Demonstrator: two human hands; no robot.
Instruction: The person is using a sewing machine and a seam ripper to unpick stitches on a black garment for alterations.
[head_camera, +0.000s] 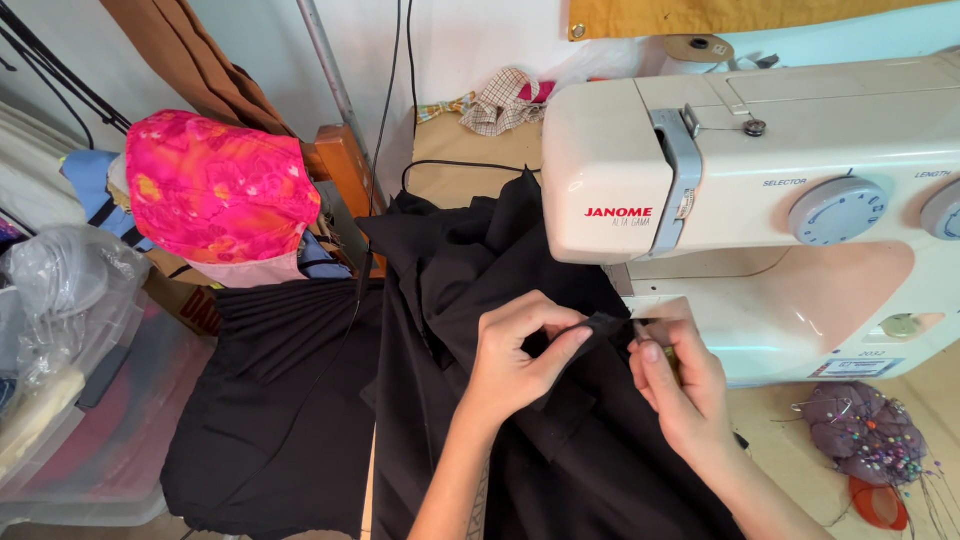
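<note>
Hands worked at centre frame: left hand (515, 350) pinched a fold of black fabric (480, 260); right hand (672, 385) gripped its edge beside the sewing machine (760, 200), seemingly readying a seam that needed aligning.

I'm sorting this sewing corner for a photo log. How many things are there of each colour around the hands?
Black: 1, the black fabric pinched by left hand and right hand
White: 1, the sewing machine
Pink: 1, the pink cloth
Purple: 1, the pincushion
Total: 4
</note>
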